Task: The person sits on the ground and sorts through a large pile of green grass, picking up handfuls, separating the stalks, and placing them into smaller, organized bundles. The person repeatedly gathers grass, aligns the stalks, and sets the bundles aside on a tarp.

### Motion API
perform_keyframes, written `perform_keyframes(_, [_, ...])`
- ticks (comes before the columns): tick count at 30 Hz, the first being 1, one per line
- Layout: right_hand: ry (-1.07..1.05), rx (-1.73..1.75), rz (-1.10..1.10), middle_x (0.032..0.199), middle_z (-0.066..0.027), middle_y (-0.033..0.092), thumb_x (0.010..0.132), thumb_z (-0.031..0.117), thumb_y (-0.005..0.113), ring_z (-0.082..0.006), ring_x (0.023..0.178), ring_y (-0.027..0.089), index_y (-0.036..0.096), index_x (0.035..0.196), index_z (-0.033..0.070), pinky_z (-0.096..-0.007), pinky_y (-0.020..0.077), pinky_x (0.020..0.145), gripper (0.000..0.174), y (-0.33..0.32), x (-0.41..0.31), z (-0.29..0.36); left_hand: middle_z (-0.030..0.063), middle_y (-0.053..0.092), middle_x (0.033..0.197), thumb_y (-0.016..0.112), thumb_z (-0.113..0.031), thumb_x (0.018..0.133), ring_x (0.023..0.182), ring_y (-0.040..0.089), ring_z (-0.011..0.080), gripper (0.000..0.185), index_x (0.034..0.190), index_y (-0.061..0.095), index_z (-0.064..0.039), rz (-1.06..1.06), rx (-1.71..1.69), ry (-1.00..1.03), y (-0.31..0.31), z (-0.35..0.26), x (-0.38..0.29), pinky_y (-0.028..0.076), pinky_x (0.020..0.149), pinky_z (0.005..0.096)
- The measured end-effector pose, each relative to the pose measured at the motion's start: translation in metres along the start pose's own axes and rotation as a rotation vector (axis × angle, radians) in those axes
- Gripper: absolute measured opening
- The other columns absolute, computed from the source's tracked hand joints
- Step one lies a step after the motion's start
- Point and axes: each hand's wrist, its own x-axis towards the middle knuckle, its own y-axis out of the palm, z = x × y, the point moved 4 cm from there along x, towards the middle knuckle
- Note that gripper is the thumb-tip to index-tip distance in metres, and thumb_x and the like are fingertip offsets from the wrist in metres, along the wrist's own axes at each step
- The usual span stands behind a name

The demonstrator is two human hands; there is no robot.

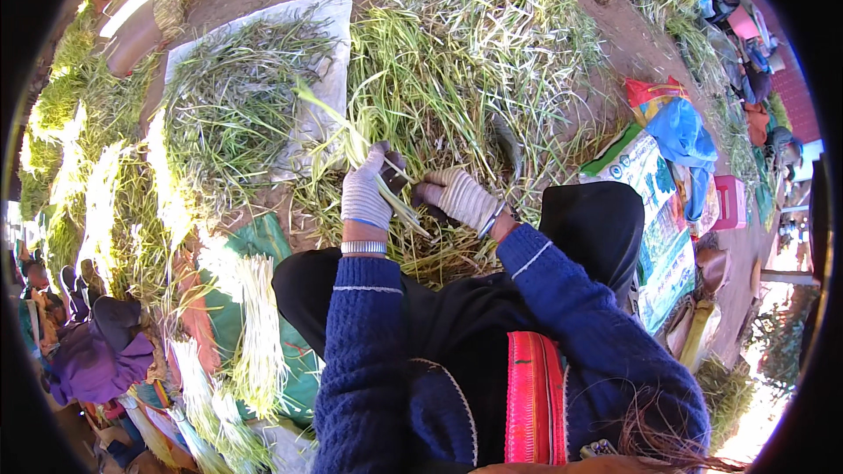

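My left hand (pixel 367 189), in a pale knit glove with dark fingers, grips a small bunch of pale green grass stalks (pixel 352 138). Their leafy tops point up and left, and their cut ends (pixel 409 218) slant down to the right below the hand. Close by on the right, my right hand (pixel 458 196), in a matching glove, has its fingers pinched on a thin stalk (pixel 403 174) that reaches toward the left hand. Beneath both hands spreads a large heap of loose green grass (pixel 421 85) between my bent knees.
A pale sheet (pixel 323 102) on the left bears another grass pile (pixel 237 92). Sorted stalk bundles (pixel 260 336) lie on a green tarp (pixel 296 355). At right are a printed sack (pixel 658 210), a blue plastic bag (pixel 685 135) and a pink container (pixel 730 203). Another person (pixel 99 362) sits lower left.
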Motion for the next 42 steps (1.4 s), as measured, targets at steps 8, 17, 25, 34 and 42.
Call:
perform_keyframes(8, [0.177,-0.369,-0.036,0.087,-0.0172,0.074,0.094,0.031,0.063,-0.0297,0.079,0.073,0.075,0.106,0.005,-0.0383,0.0569,0.077,0.031,-0.012,0.000,-0.019,-0.0036,0.051,0.078,0.066,-0.032,0.101,0.063,0.048,0.0094,0.030,0.117,0.059,-0.009,0.281,-0.358,0.144,0.003,-0.030,-0.008,0.039,0.054,0.0251])
perform_keyframes(17, [-0.183,0.157,0.019,0.111,-0.0126,0.073,0.094,0.036,0.073,-0.0186,0.101,0.068,0.064,0.126,-0.002,-0.0324,0.0532,0.091,0.050,-0.015,-0.001,0.058,0.0011,0.053,0.072,0.066,-0.021,0.099,0.058,0.056,0.0160,0.017,0.100,0.059,-0.006,0.076,-0.306,0.292,0.041,-0.032,-0.020,0.048,0.050,0.0302])
perform_keyframes(25, [0.063,-0.012,0.156,0.075,-0.0120,0.068,0.092,0.028,0.070,-0.0197,0.068,0.067,0.069,0.115,0.003,-0.0364,0.0535,0.066,0.034,-0.023,-0.013,0.089,-0.0010,0.047,0.065,0.074,-0.022,0.094,0.050,0.048,0.0148,0.026,0.112,0.061,-0.008,0.243,-0.538,0.102,0.055,-0.051,-0.045,0.045,0.050,0.0295])
perform_keyframes(34, [-0.210,-0.627,-0.003,0.082,-0.0221,0.069,0.094,0.035,0.064,-0.0408,0.080,0.068,0.072,0.099,0.002,-0.0474,0.0533,0.074,0.034,-0.040,-0.025,0.069,-0.0107,0.034,0.059,0.059,-0.035,0.104,0.045,0.031,0.0053,0.029,0.113,0.060,-0.008,0.347,-0.447,0.413,0.012,-0.112,-0.062,0.027,0.043,0.0231])
perform_keyframes(42, [-0.212,0.013,-0.063,0.100,-0.0198,0.074,0.092,0.036,0.070,-0.0298,0.092,0.073,0.068,0.120,0.000,-0.0380,0.0560,0.084,0.045,-0.026,-0.018,0.120,-0.0057,0.035,0.062,0.064,-0.032,0.102,0.048,0.036,0.0092,0.030,0.120,0.057,-0.009,0.233,-0.312,0.331,0.027,-0.113,-0.084,0.030,0.045,0.0279])
